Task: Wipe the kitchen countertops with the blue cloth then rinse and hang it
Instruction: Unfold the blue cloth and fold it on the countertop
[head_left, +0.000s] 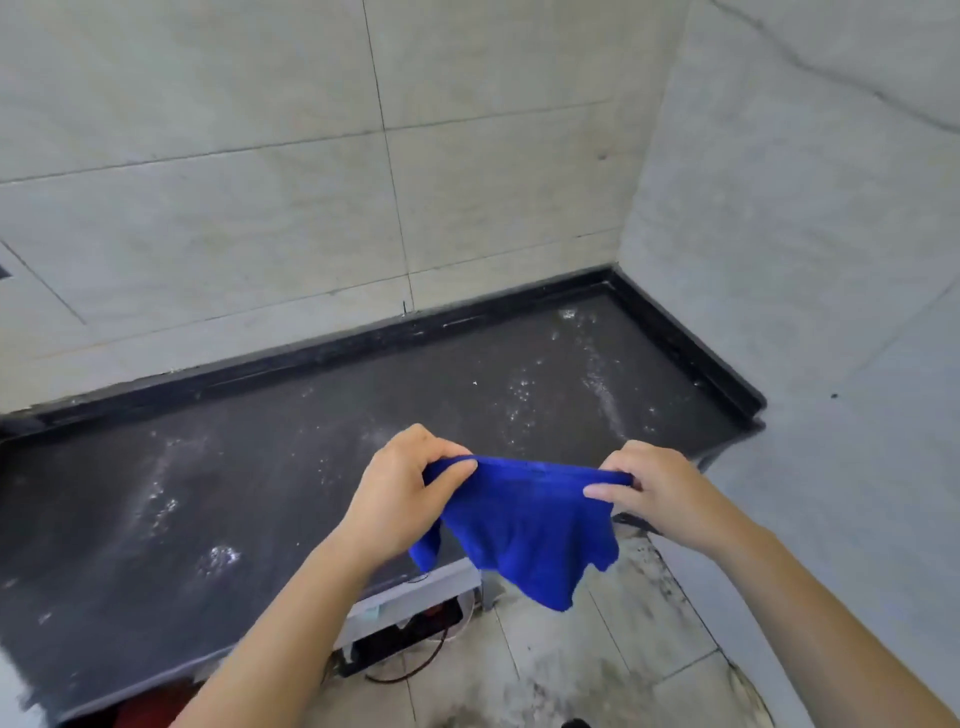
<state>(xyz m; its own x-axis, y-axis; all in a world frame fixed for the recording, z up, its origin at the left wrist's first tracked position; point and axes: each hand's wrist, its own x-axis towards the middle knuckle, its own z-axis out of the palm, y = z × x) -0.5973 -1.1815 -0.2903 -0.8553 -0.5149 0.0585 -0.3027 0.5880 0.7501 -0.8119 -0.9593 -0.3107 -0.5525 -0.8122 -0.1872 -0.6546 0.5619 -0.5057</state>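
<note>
Soft, even brightness, no hard shadows; pale glare on streaks across the dark countertop (311, 467); wide-angle bending at the edges, wall tiles (208, 208) bowed; slight overall softness, perhaps motion blur

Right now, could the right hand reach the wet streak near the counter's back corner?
Probably yes. The right hand pinches the cloth at the front edge of the counter, and nothing stands between it and the streak. The left hand holds the cloth too.

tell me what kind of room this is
Likely a kitchen, perhaps unfinished: a dark, streaked stone countertop with a raised black back edge runs into a corner of pale tiled walls, above a tiled floor.
</note>
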